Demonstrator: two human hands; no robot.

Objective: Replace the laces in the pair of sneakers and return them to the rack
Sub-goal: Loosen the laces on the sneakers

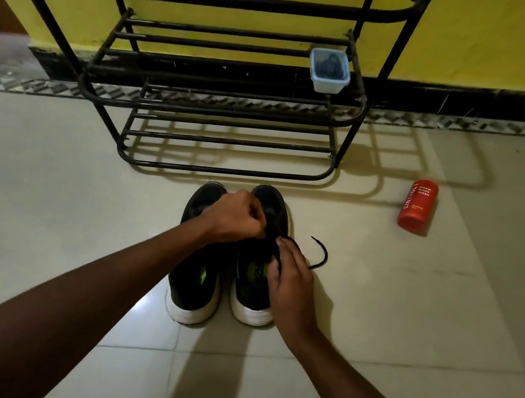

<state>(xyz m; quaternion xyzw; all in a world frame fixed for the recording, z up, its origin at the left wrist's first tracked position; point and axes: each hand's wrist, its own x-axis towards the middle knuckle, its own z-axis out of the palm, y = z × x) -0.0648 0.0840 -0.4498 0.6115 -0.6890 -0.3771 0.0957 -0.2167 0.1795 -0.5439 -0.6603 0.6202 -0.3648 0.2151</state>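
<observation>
On the tiled floor (51,203), head view: pair of black sneakers with white soles stands side by side, heels toward the camera, toes toward the rack (224,170), just in front of its lowest shelf. Both arms reach in from below, both hands over the right sneaker (249,298). Left hand (234,218) crosses above the toe end of the left sneaker (193,276), fingers curled tight, pinching the black lace (326,256) over the right shoe's eyelet area. Right hand (290,277) lies along the right shoe's outer side, fingertips closed on the same lace near the tongue. Lace's free end curls out onto the floor just right of that shoe. Green insole print shows inside both shoes. Rack is black metal tube, against a yellow wall (478,43); small blue plastic container (328,73) with dark contents sits on the right end of a middle shelf. Red bottle (417,205) lies on the floor, well right of the shoes.
</observation>
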